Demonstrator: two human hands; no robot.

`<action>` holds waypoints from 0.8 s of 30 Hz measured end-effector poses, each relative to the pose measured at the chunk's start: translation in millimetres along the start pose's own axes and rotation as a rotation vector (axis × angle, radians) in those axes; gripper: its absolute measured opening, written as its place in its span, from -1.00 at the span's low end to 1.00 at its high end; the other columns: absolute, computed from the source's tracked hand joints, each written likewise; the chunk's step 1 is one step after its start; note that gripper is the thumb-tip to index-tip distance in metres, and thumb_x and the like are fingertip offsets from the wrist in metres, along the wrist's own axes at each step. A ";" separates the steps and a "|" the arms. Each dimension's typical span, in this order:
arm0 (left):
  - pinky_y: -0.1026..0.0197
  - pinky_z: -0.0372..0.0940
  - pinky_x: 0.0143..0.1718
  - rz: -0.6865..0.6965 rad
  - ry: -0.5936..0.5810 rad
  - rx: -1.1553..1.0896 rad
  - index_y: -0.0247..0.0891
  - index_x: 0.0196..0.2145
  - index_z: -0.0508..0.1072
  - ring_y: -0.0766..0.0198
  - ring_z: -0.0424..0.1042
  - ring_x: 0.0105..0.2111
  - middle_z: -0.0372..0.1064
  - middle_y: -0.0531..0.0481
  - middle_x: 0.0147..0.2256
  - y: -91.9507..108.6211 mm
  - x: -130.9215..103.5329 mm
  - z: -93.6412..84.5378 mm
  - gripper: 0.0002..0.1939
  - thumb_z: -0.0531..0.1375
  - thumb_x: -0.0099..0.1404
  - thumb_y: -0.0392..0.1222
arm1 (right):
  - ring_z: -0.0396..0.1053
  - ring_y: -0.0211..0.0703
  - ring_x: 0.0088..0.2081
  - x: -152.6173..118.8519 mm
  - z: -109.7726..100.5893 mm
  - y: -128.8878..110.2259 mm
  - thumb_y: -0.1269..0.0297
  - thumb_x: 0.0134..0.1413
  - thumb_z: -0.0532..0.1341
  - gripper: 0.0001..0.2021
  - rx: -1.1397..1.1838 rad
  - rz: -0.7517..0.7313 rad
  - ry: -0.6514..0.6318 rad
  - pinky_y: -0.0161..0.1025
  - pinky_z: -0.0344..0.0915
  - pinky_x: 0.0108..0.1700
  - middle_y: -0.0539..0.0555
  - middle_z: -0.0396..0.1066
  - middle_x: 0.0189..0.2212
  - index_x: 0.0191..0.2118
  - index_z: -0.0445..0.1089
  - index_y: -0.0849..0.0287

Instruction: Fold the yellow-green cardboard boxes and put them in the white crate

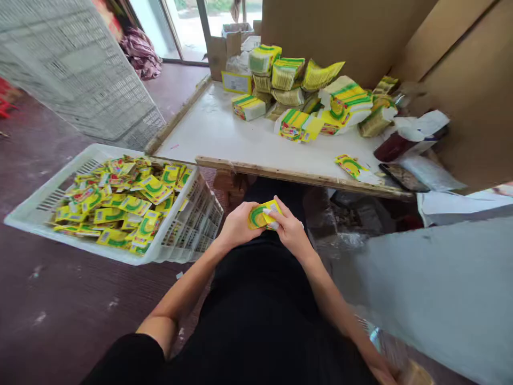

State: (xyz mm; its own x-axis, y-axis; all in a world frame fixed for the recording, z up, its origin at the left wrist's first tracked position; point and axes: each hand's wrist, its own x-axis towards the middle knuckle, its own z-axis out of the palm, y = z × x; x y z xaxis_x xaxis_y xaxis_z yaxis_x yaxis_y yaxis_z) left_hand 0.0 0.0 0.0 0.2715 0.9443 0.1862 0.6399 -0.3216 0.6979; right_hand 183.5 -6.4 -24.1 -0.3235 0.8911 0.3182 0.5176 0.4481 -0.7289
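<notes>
Between my two hands, above my lap, is a small yellow and green printed card packet. My left hand is closed around its left side. The fingers of my right hand grip its right end, with the thumb lying across the front. Whether it is one card or a few together, I cannot tell. To my left, a white plastic crate is heaped with loose yellow packets of similar print. In front of me, the white table bears bundled stacks of yellow cards.
A wooden strip edges the table. On its right lie a loose packet, a phone-like dark slab and a dark red cylinder. Stacked white crates stand at the left. Cardboard walls the back, and a grey panel is at my right.
</notes>
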 end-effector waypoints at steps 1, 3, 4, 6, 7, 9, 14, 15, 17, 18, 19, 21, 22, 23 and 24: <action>0.11 0.36 -0.16 0.001 -0.019 -0.006 -0.32 -0.09 0.36 0.11 0.45 -0.18 0.45 -0.13 -0.17 -2.4 -0.7 -1.2 -0.51 0.30 0.00 -0.16 | 0.25 -0.03 0.15 0.6 -4.0 2.6 0.47 0.13 0.05 -0.67 0.010 -0.015 -0.028 -0.11 0.32 0.06 0.24 0.12 0.23 -0.05 0.44 0.15; 0.12 0.36 -0.15 0.011 -0.052 -0.016 -0.26 -0.09 0.37 0.13 0.46 -0.19 0.46 -0.09 -0.17 -6.9 -1.7 -3.8 -0.50 0.32 -0.03 -0.14 | 0.25 -0.05 0.14 1.8 -11.5 6.9 0.46 0.13 0.06 -0.69 0.036 -0.024 -0.079 -0.08 0.28 0.10 0.21 0.20 0.18 -0.09 0.46 0.12; 0.13 0.36 -0.14 0.021 -0.066 -0.019 -0.24 -0.09 0.37 0.13 0.46 -0.19 0.46 -0.08 -0.16 -8.4 -1.8 -4.9 -0.49 0.32 -0.04 -0.14 | 0.26 -0.04 0.14 2.4 -14.6 8.1 0.45 0.12 0.08 -0.71 0.053 -0.018 -0.102 -0.07 0.27 0.11 0.20 0.24 0.16 -0.11 0.47 0.11; 0.13 0.35 -0.13 0.055 -0.091 -0.025 -0.24 -0.10 0.39 0.13 0.47 -0.19 0.47 -0.08 -0.16 -9.5 -1.3 -6.1 -0.48 0.34 -0.05 -0.14 | 0.29 -0.01 0.11 3.7 -17.8 7.7 0.39 0.06 0.18 -0.77 0.094 0.014 -0.156 -0.05 0.27 0.11 0.19 0.29 0.12 -0.16 0.49 0.09; 0.12 0.35 -0.12 0.070 -0.098 -0.023 -0.26 -0.10 0.39 0.13 0.47 -0.19 0.47 -0.09 -0.16 -9.1 -0.9 -5.8 -0.48 0.34 -0.06 -0.14 | 0.31 0.01 0.09 4.3 -17.4 6.1 0.36 0.02 0.23 -0.79 0.114 0.047 -0.160 -0.04 0.28 0.10 0.19 0.31 0.10 -0.18 0.50 0.09; 0.10 0.35 -0.11 0.083 -0.099 -0.011 -0.28 -0.10 0.39 0.12 0.46 -0.18 0.47 -0.10 -0.16 -7.1 0.1 -4.2 -0.49 0.33 -0.05 -0.17 | 0.32 0.04 0.08 5.0 -12.9 1.1 0.35 -0.07 0.29 -0.80 0.154 0.124 -0.112 -0.04 0.28 0.09 0.17 0.33 0.08 -0.24 0.51 0.08; 0.11 0.35 -0.11 0.009 -0.016 -0.021 -0.24 -0.09 0.36 0.13 0.45 -0.18 0.44 -0.07 -0.17 -17.8 -1.2 -17.7 -0.50 0.32 -0.03 -0.17 | 0.35 -0.03 0.03 2.4 3.9 0.1 0.35 -0.09 0.29 -0.32 0.327 0.252 0.020 -0.08 0.33 0.03 0.19 0.22 0.17 0.21 0.13 0.05; 0.08 0.33 -0.08 -0.049 0.122 -0.003 -0.26 -0.07 0.34 0.11 0.43 -0.15 0.42 -0.10 -0.14 -25.3 -2.7 -26.8 -0.48 0.32 -0.01 -0.14 | 0.37 -0.03 0.01 0.7 5.2 4.6 0.36 -0.09 0.28 -0.25 0.302 0.289 0.036 -0.07 0.34 0.01 0.21 0.22 0.16 0.26 0.03 0.07; -0.02 0.22 0.07 -0.211 0.555 0.100 -0.32 0.03 0.25 0.00 0.31 0.03 0.32 -0.22 -0.01 -43.9 -7.2 -49.1 -0.35 0.32 0.01 -0.08 | 0.39 0.00 -0.05 -3.7 6.1 16.9 0.39 -0.11 0.28 -0.26 0.114 0.376 0.036 -0.05 0.33 -0.01 0.21 0.33 0.06 0.24 0.07 0.12; -0.09 0.10 0.17 -0.293 0.778 0.173 -0.36 0.10 0.16 -0.06 0.18 0.14 0.21 -0.30 0.09 -53.7 -10.0 -60.0 -0.23 0.34 -0.01 -0.04 | 0.39 0.04 -0.08 -6.4 6.4 23.6 0.42 -0.12 0.29 -0.31 -0.020 0.418 0.011 -0.03 0.32 -0.03 0.20 0.39 -0.03 0.20 0.14 0.14; -0.12 -0.03 0.23 -0.350 0.937 0.230 -0.42 0.15 0.08 -0.11 0.03 0.22 0.08 -0.38 0.16 -63.0 -12.9 -68.9 -0.11 0.35 -0.03 -0.02 | 0.39 0.07 -0.11 -9.3 7.2 29.7 0.44 -0.14 0.29 -0.36 -0.150 0.450 -0.027 -0.02 0.31 -0.05 0.20 0.43 -0.10 0.15 0.20 0.17; -0.12 -0.15 0.27 -0.390 1.053 0.253 -0.51 0.19 -0.03 -0.12 -0.10 0.27 -0.06 -0.48 0.21 -77.0 -18.0 -76.7 -0.01 0.34 -0.03 0.02 | 0.39 0.09 -0.14 -14.9 10.5 38.8 0.50 -0.15 0.28 -0.44 -0.346 0.472 -0.105 -0.03 0.29 -0.07 0.20 0.45 -0.19 0.07 0.28 0.20; -0.11 -0.13 0.27 -0.379 1.037 0.226 -0.52 0.19 -0.03 -0.11 -0.08 0.26 -0.05 -0.49 0.20 -81.0 -19.6 -74.7 -0.03 0.32 -0.01 0.03 | 0.38 0.09 -0.14 -17.4 12.9 41.4 0.53 -0.14 0.27 -0.48 -0.403 0.463 -0.129 -0.04 0.28 -0.07 0.21 0.45 -0.20 0.04 0.30 0.22; -0.10 -0.08 0.25 -0.360 0.987 0.181 -0.50 0.18 0.00 -0.09 -0.02 0.24 -0.01 -0.47 0.18 -82.9 -20.2 -69.1 -0.08 0.30 0.02 0.03 | 0.37 0.09 -0.13 -19.5 15.5 42.9 0.55 -0.13 0.25 -0.52 -0.439 0.446 -0.140 -0.04 0.27 -0.06 0.22 0.45 -0.20 0.01 0.32 0.24; -0.10 -0.02 0.23 -0.337 0.918 0.129 -0.46 0.16 0.04 -0.08 0.05 0.21 0.06 -0.43 0.15 -82.6 -19.6 -60.7 -0.14 0.28 0.04 0.03 | 0.36 0.09 -0.11 -21.2 18.1 43.5 0.56 -0.12 0.23 -0.55 -0.461 0.426 -0.139 -0.05 0.26 -0.05 0.23 0.44 -0.20 -0.02 0.32 0.26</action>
State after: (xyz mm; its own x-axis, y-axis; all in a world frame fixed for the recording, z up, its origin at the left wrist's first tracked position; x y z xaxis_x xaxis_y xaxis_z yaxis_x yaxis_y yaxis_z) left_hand -101.9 12.3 -19.3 -0.5684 0.6580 0.4939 0.6695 0.0210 0.7425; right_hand 198.5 -7.1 -73.6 -0.0984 0.9941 -0.0458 0.9007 0.0694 -0.4290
